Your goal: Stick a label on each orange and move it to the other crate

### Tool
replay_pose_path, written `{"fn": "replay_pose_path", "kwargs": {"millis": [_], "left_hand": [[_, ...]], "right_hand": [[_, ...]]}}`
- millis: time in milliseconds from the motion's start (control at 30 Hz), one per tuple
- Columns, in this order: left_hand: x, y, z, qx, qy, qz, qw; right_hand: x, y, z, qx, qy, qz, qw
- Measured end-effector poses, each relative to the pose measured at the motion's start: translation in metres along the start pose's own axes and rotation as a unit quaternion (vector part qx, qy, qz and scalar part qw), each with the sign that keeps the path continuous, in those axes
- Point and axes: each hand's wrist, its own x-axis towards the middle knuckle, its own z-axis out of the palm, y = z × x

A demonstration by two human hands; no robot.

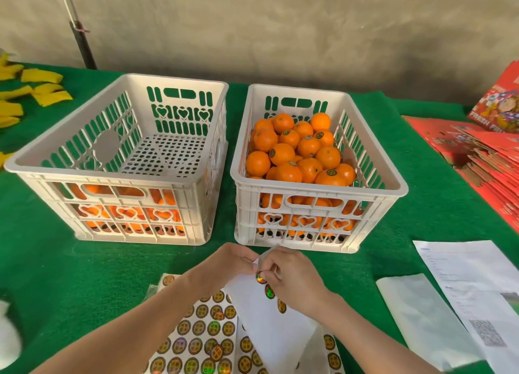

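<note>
Two white plastic crates stand side by side on the green table. The left crate (70, 160) shows a bare perforated floor at the back and several oranges (129, 205) through its front slots. The right crate (393, 185) is heaped with oranges (280, 153), some bearing round labels. In front of the crates, my left hand (233, 261) holds the top edge of a white backing sheet (269, 326). My right hand (292, 278) pinches a round holographic label (260, 277) at that sheet's edge. Sheets of gold round labels (202, 334) lie underneath.
Yellow foam pieces (42, 88) lie at the far left. Red printed cartons (483, 154) are stacked at the right. Printed paper sheets (477, 283) and a clear plastic sleeve (421, 317) lie at the near right. A dark pole (81, 42) stands behind the table.
</note>
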Motion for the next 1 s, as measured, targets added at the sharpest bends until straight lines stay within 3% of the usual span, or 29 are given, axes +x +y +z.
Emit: {"fn": "replay_pose_path", "kwargs": {"millis": [200,233,300,400,467,600,733,800,867,933,1000], "left_hand": [[-0.001,-0.003,0.006,0.132,-0.022,-0.023,0.991],[-0.003,-0.002,0.007,0.171,-0.009,-0.012,0.985],[-0.01,0.006,0.0,0.234,0.092,0.05,0.967],[-0.034,0.032,-0.042,0.155,0.264,0.213,0.928],[-0.05,0.049,-0.082,0.099,0.352,0.269,0.891],[-0.063,0.065,-0.165,-0.025,0.441,0.275,0.854],[-0.056,0.064,-0.236,-0.036,0.488,0.208,0.847],[-0.048,0.058,-0.265,0.021,0.467,0.14,0.873],[-0.036,0.052,-0.285,0.156,0.392,0.062,0.905],[-0.017,0.048,-0.293,0.312,0.251,-0.014,0.916],[0.006,0.042,-0.288,0.431,0.104,-0.098,0.891]], "right_hand": [[0.003,-0.012,-0.021,0.116,0.005,-0.011,0.993],[0.006,-0.02,-0.028,0.145,0.031,-0.029,0.989],[0.016,-0.039,-0.044,0.195,0.105,-0.069,0.973],[0.044,-0.073,-0.062,0.246,0.226,-0.133,0.933],[0.074,-0.094,-0.063,0.26,0.284,-0.166,0.908],[0.151,-0.135,-0.044,0.229,0.3,-0.174,0.91],[0.216,-0.163,-0.012,0.155,0.238,-0.167,0.944],[0.235,-0.165,0.005,0.125,0.203,-0.157,0.959],[0.245,-0.163,0.018,0.107,0.172,-0.134,0.97],[0.251,-0.159,0.024,0.097,0.156,-0.108,0.977],[0.253,-0.156,0.025,0.094,0.153,-0.085,0.98]]}}
